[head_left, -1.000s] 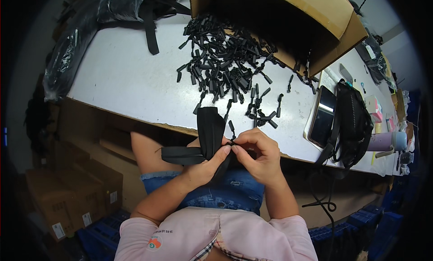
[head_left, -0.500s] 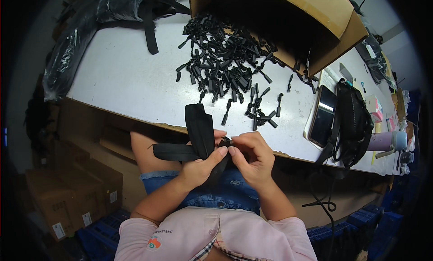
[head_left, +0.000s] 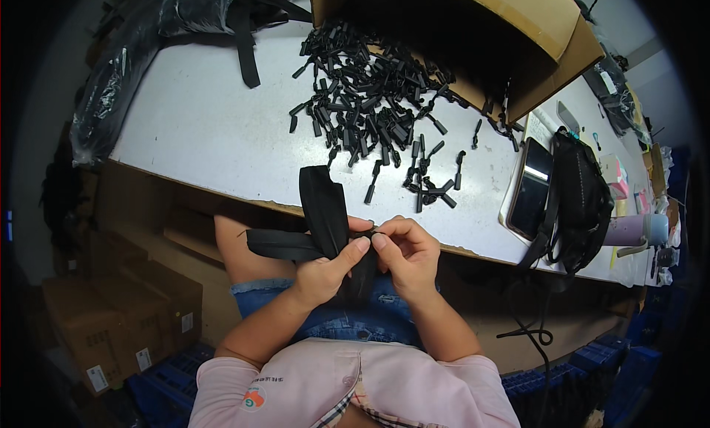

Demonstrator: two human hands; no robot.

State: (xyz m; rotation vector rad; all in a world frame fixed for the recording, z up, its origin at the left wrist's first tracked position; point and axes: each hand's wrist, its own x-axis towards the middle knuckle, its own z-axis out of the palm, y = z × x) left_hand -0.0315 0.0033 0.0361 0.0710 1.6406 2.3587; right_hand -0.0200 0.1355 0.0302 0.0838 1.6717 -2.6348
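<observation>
My left hand (head_left: 330, 274) grips a folded black zipper tape (head_left: 323, 210); one loop stands up toward the table edge, another sticks out leftward, and more hangs below between the hands. Against the left thumb, my right hand (head_left: 407, 259) pinches with thumb and index finger at the tape's end. Whatever small part lies between those fingertips is mostly hidden. Beyond the hands, a pile of small black zipper pulls (head_left: 362, 95) is heaped on the white table (head_left: 200, 125), with several loose ones nearer the front edge.
An open cardboard box (head_left: 510, 28) lies behind the pile. At right are a tablet (head_left: 531, 184), a black bag (head_left: 580, 206) and a purple bottle (head_left: 625, 231). Plastic-wrapped black rolls (head_left: 118, 88) lie at left. Cartons (head_left: 122, 317) and blue crates (head_left: 174, 383) stand below.
My right hand has shifted slightly left, closing in on the left fingertips. The tape loops have moved a little left and up. A dark piece seen between the fingertips is now mostly covered.
</observation>
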